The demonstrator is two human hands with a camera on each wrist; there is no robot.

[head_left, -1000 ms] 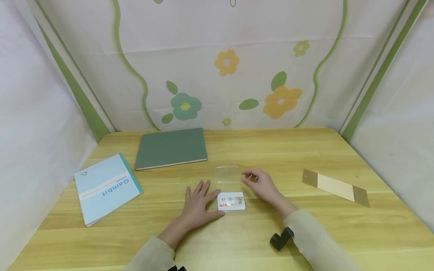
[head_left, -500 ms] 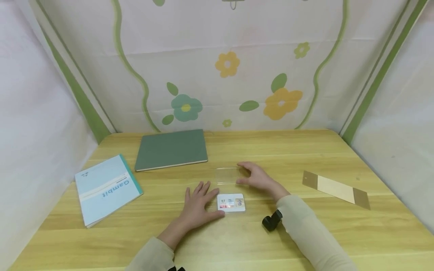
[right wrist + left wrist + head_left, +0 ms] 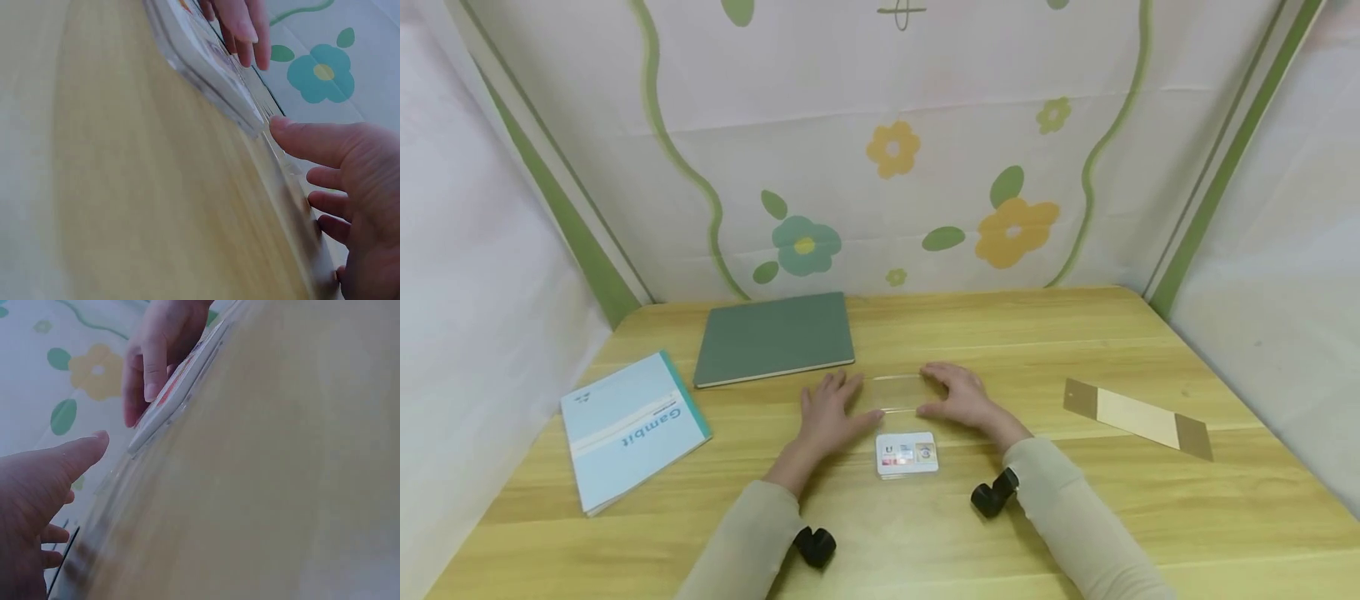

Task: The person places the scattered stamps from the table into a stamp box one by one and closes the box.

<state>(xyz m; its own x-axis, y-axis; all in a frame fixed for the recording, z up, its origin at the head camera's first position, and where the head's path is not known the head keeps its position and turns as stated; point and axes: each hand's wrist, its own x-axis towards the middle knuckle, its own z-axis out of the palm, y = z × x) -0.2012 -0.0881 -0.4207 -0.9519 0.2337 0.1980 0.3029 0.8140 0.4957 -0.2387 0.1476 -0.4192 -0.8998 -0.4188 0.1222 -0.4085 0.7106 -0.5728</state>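
A flat clear plastic case (image 3: 907, 476) with white, picture-printed cards (image 3: 907, 453) in it lies on the table. Just behind it lies a clear rectangular plastic lid (image 3: 897, 394), hard to see but for its edges. My left hand (image 3: 831, 419) is at the lid's left end, thumb and fingers spread apart. At the right end, my right hand (image 3: 961, 398) has its thumb near the front edge and its fingers near the back edge. Both wrist views show loosely bent fingers and extended thumbs; whether they touch the lid is unclear.
A dark green notebook (image 3: 777, 340) lies at the back left, with a light blue "Gambit" notebook (image 3: 632, 429) in front of it. To the right is a beige and brown strip (image 3: 1137, 418). A flowered cloth (image 3: 895, 208) closes off the table's back.
My right hand has moved left around the lid's right end. My left hand has left the card case and gone forward to the lid's left end. The view has shifted slightly.
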